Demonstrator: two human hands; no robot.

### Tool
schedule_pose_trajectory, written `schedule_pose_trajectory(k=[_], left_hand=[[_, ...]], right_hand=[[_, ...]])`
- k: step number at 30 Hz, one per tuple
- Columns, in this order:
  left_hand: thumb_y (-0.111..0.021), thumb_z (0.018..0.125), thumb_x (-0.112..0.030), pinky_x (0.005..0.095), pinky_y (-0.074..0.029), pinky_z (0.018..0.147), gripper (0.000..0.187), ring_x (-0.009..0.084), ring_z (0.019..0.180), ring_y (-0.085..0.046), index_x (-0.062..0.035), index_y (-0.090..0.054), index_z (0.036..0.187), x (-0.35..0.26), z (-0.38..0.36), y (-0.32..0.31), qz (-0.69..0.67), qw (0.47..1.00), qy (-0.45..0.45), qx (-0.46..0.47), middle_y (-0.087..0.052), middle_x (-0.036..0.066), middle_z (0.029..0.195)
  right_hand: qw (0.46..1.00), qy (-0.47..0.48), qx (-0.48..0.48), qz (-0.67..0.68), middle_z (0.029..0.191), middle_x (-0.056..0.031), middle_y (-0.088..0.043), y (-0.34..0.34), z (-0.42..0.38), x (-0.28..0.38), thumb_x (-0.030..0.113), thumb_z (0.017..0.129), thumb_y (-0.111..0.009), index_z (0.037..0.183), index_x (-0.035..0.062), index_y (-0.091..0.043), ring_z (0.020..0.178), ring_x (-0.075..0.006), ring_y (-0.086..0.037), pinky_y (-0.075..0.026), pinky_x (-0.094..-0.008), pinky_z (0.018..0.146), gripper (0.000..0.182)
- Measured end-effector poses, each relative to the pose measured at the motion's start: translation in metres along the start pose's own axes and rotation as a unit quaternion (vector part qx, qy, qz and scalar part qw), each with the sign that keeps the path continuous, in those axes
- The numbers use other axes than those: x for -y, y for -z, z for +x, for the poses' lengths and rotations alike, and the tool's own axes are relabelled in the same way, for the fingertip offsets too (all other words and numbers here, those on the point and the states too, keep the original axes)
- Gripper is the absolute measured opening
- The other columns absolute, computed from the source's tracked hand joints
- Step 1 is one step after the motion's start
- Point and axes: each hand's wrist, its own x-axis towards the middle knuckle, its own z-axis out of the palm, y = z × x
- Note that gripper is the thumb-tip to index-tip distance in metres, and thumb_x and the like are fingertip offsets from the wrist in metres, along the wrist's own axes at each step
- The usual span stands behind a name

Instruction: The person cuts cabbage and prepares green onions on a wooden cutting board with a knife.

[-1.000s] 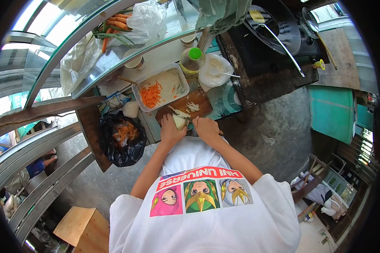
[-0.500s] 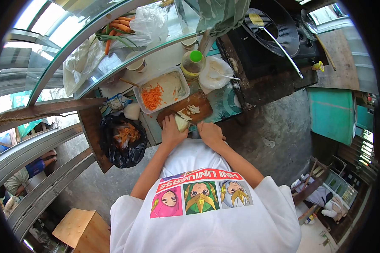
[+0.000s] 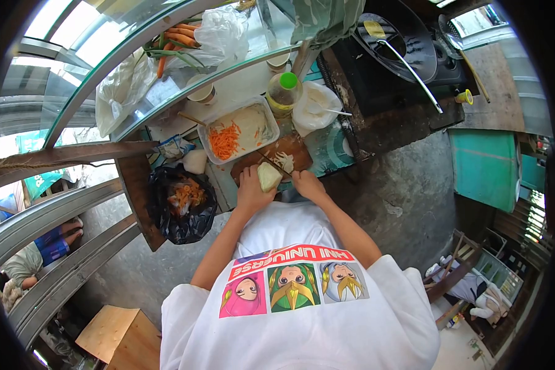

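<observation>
Fingers of left hand (image 3: pixel 251 190) wrap cabbage chunk (image 3: pixel 269 177); right hand (image 3: pixel 306 184) grips knife (image 3: pixel 274 164).

Cabbage wedge (image 3: pixel 269 177) lifted — knife (image 3: pixel 273 165) now angled.

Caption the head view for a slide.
Left hand steadies a pale vegetable on a wooden cutting board; right hand holds a knife.

The cutting board (image 3: pixel 276 161) is brown wood, matt and worn. The tray (image 3: pixel 240 131) of carrot shreds looks like pale, smooth plastic. The bin bag (image 3: pixel 180 213) is glossy black plastic, crinkled. The wok (image 3: pixel 407 43) is dark, dull metal with a shiny metal ladle (image 3: pixel 407 65). The floor (image 3: pixel 394 197) is rough grey concrete.
</observation>
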Motion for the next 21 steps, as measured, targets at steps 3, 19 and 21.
schedule_pose_trajectory(k=[3, 19, 21], left_hand=[[-0.071, 0.062, -0.02, 0.0478, -0.041, 0.087, 0.063, 0.043, 0.101, -0.045, 0.0044, -0.04, 0.111, 0.005, -0.001, -0.003, -0.011, 1.0, 0.001, -0.003, -0.045, 0.024, 0.106], [-0.07, 0.062, -0.019, 0.0493, -0.044, 0.085, 0.066, 0.0439, 0.105, -0.043, 0.0082, -0.038, 0.113, -0.005, -0.008, -0.008, 0.016, 0.999, 0.051, 0.007, -0.04, 0.025, 0.109], [-0.071, 0.062, -0.02, 0.0495, -0.045, 0.083, 0.067, 0.0435, 0.104, -0.043, 0.0062, -0.038, 0.115, -0.008, -0.009, -0.007, 0.039, 0.998, 0.048, 0.002, -0.04, 0.024, 0.107]], right_hand=[[0.996, 0.063, -0.041, -0.038, 0.082, -0.0272, -0.062, 0.017, -0.021, 0.005, 0.035, 0.09, -0.035, 0.079, -0.005, -0.064, 0.08, -0.0449, -0.061, -0.049, -0.049, 0.075, 0.051], [0.979, 0.099, -0.117, -0.134, 0.064, -0.0238, -0.062, -0.005, -0.042, 0.032, 0.031, 0.092, -0.034, 0.063, -0.0012, -0.065, 0.059, -0.0403, -0.063, -0.052, -0.0476, 0.061, 0.053], [0.981, 0.093, -0.11, -0.132, 0.064, -0.0237, -0.062, 0.003, -0.051, 0.029, 0.031, 0.092, -0.033, 0.064, -0.0013, -0.066, 0.06, -0.0404, -0.063, -0.052, -0.0479, 0.062, 0.053]])
